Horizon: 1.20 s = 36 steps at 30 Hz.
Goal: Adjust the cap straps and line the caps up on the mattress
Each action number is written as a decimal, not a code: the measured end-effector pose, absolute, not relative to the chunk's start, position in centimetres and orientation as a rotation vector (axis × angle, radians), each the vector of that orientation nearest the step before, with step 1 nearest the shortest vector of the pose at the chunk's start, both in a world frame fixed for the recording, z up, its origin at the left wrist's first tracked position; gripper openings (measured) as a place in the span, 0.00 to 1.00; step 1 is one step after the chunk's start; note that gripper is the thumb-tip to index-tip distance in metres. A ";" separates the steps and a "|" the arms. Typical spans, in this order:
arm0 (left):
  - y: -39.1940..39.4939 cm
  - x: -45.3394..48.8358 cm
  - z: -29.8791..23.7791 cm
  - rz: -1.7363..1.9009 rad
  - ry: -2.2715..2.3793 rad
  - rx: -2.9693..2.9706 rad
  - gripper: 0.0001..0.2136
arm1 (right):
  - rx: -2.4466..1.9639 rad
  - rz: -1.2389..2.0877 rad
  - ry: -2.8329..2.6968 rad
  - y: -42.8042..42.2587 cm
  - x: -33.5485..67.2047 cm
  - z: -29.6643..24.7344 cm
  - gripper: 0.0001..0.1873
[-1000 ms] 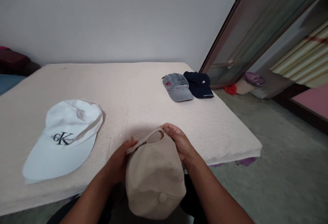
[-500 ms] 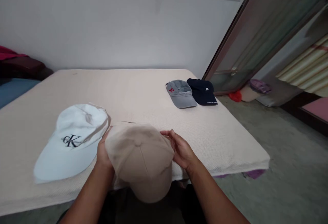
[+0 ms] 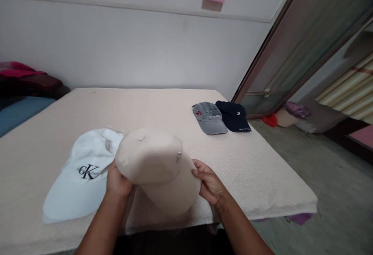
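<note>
A cream mattress is spread beneath and ahead of both hands. A white cap is laid flat just left of the left hand, its crown partly hidden by the beige cap. The beige cap is held between the two hands, crown tipped away, brim toward the person. It is gripped at opposite sides, left fingers curled under the edge and the right hand cupped against it, probably so the crown keeps its shape. Whether it rests on the mattress cannot be told. A grey cap and a navy cap are set side by side, well beyond the right hand.
</note>
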<state>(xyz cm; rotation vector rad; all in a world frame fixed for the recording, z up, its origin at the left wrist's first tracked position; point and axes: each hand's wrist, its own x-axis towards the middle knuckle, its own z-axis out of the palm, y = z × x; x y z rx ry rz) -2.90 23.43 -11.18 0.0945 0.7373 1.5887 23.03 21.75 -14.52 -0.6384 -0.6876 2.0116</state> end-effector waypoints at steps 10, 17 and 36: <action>23.4 0.5 -12.3 1.257 0.724 -0.079 0.15 | -0.666 1.573 -0.413 28.5 22.7 -14.8 0.15; 23.5 1.8 -13.1 1.210 0.732 -0.134 0.11 | -0.743 1.310 -0.416 38.1 24.3 -14.1 0.09; 22.5 1.9 -14.0 1.294 0.837 -0.228 0.09 | -1.037 1.346 -0.661 32.5 20.8 -18.6 0.15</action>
